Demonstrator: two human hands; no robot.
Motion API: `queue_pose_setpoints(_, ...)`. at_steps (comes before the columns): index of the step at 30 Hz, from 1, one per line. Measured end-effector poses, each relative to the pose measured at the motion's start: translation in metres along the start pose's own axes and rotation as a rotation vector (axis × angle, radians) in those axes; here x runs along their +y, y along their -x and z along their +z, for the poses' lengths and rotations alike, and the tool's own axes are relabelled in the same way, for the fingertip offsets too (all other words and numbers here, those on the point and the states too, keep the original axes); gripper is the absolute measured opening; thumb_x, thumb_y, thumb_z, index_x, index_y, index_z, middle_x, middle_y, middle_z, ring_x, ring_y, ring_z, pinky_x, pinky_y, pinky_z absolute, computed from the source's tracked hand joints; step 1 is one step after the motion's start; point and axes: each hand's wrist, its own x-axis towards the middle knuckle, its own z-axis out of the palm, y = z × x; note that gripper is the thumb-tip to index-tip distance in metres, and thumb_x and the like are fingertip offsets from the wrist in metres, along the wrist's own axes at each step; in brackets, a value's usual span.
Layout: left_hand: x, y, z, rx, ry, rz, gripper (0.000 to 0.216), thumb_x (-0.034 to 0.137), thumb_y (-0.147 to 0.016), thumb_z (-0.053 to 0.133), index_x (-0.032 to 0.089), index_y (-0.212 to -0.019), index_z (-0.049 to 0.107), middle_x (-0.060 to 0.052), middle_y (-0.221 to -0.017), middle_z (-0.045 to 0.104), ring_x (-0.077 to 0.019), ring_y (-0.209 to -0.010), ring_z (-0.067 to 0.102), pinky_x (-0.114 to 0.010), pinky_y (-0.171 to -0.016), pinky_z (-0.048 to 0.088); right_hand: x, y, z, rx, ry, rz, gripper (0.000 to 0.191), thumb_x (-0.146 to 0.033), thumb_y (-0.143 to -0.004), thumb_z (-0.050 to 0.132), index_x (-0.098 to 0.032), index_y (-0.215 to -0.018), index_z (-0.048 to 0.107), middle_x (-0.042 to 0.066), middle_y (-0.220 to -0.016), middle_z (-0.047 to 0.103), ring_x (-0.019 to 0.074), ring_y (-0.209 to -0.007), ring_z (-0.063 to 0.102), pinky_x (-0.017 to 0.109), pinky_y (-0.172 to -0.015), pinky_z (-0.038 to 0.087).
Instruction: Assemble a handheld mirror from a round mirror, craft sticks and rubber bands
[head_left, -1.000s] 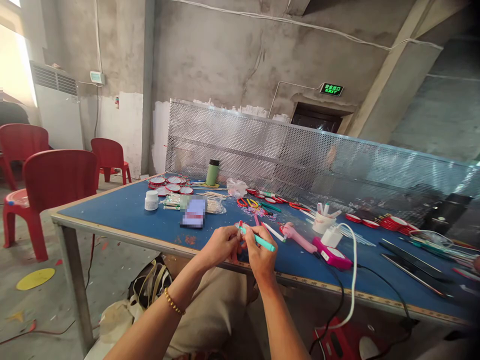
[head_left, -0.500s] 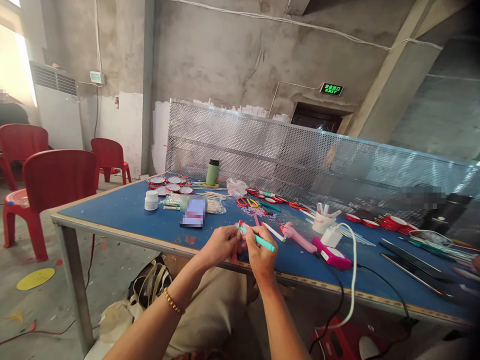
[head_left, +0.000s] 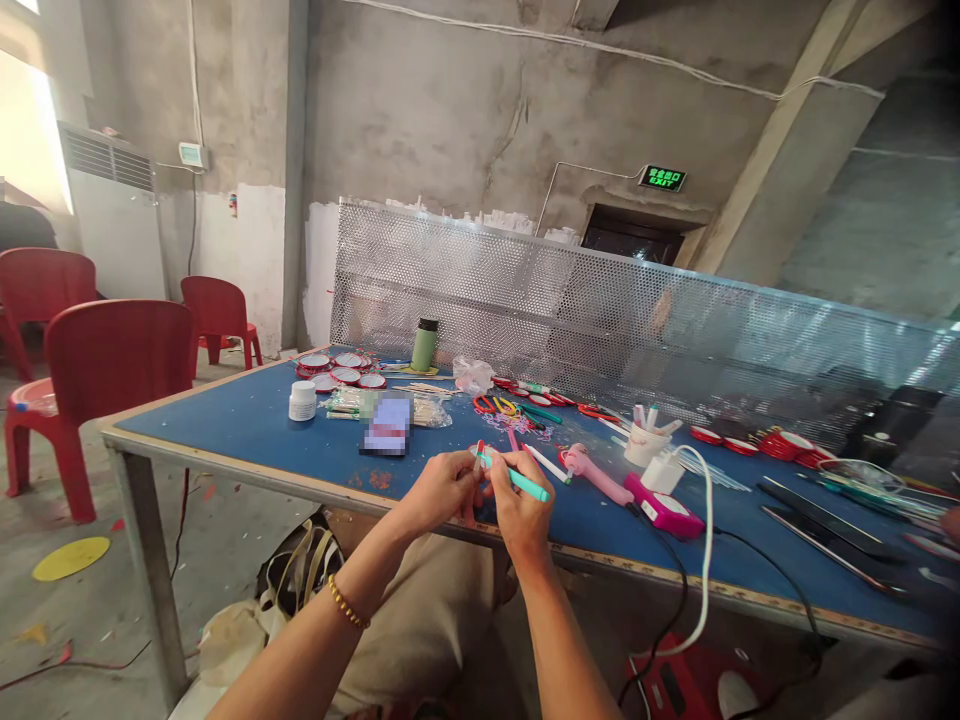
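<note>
- While poised over the near edge of the blue table (head_left: 247,425), the right hand (head_left: 523,515) grips a teal pen (head_left: 525,485).
- Left hand (head_left: 442,490) pinches a small red-and-white piece (head_left: 480,452) at the pen's tip.
- Pink tool (head_left: 596,475) lies just beyond.

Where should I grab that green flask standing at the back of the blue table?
Grip the green flask around its straight body, below the dark cap, coming from the near side; it stands upright, with the mesh panel behind it.
</note>
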Motion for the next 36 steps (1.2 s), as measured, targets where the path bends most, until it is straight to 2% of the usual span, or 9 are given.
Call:
queue_pose_setpoints(6, -0.0003, -0.0003, 0.0003, -0.008, 0.028, 0.007, 0.032, 0.042, -0.09, 0.044, 0.019, -0.068, 0.047, 0.004, -0.05, 0.055, -0.0109, -0.039, 0.055, -0.02, -0.04, 0.038, -0.0025, 0.0007, -0.0005, 0.007, -0.068, 0.055, 0.024, -0.035, -0.09, 0.055, -0.02, -0.072, 0.058, -0.003, -0.059, 0.06, 0.0106, -0.044, 0.056, 0.021, -0.044, 0.046)
queue_pose_setpoints(23, -0.0016, -0.0007, 0.0004, 0.001, 0.009, -0.009, 0.031, 0.042, -0.09, 0.045, 0.019, -0.069, 0.047, 0.004, -0.051, 0.056, -0.0115, -0.041, 0.058, -0.019, -0.04, 0.04, -0.0003, 0.0009, -0.0005, 0.0, -0.012, 0.027, 0.025, -0.036, -0.09, 0.056, -0.019, -0.071, 0.058, -0.002, -0.06, 0.061, 0.0117, -0.047, 0.058, 0.022, -0.047, 0.047)
queue_pose_setpoints(36, -0.0006, 0.0, -0.0002, -0.008, 0.044, 0.001, 0.027, 0.037, -0.089, 0.044, 0.019, -0.07, 0.047, 0.003, -0.056, 0.058, -0.0115, -0.041, 0.058, -0.019, -0.039, 0.039, -0.0011, 0.0006, -0.0015, 0.008, -0.075, 0.064, 0.023, -0.035, -0.09, 0.056, -0.019, -0.073, 0.058, -0.003, -0.06, 0.06, 0.0109, -0.043, 0.057, 0.021, -0.044, 0.046)
